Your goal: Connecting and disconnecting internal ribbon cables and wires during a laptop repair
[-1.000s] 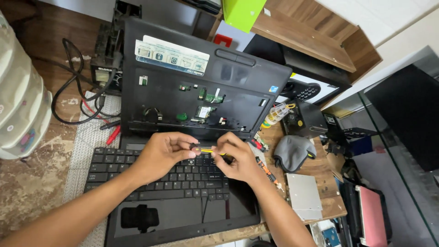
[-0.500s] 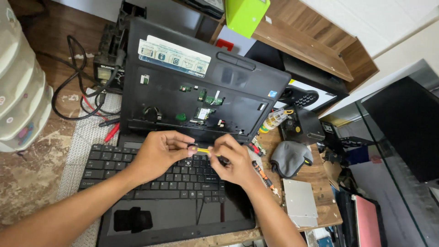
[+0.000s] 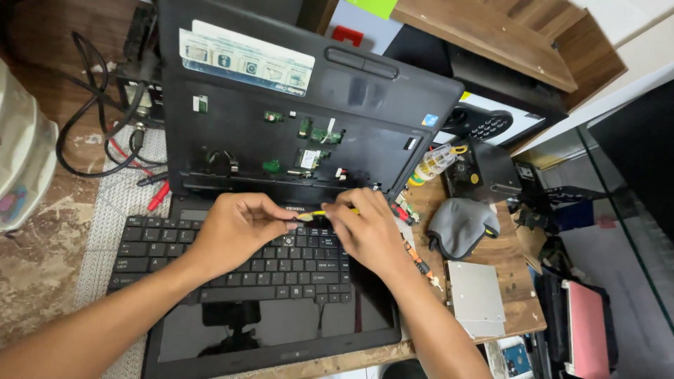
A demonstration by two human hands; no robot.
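Observation:
A black laptop lies opened up, with its base (image 3: 295,133) tilted up at the back so small green boards and connectors show. The loose keyboard (image 3: 232,260) rests on the glossy screen (image 3: 281,330) in front. My left hand (image 3: 235,228) and my right hand (image 3: 368,231) meet at the keyboard's top edge, fingertips pinched together. Between them is a thin yellow tool (image 3: 319,213), gripped by my right fingers, with my left fingertips at its other end. What lies under the fingers is hidden.
Black cables (image 3: 91,133) and red probes (image 3: 158,198) lie left of the laptop, with a white plastic container (image 3: 21,161) at the far left. To the right are a grey cloth (image 3: 460,224), a silver drive (image 3: 476,298), a small bottle (image 3: 435,161) and a black keypad (image 3: 481,125).
Both hands stay pinched at the keyboard's top edge with the yellow tool between them. The view has shifted slightly, and the right hand has closed in a little toward the left.

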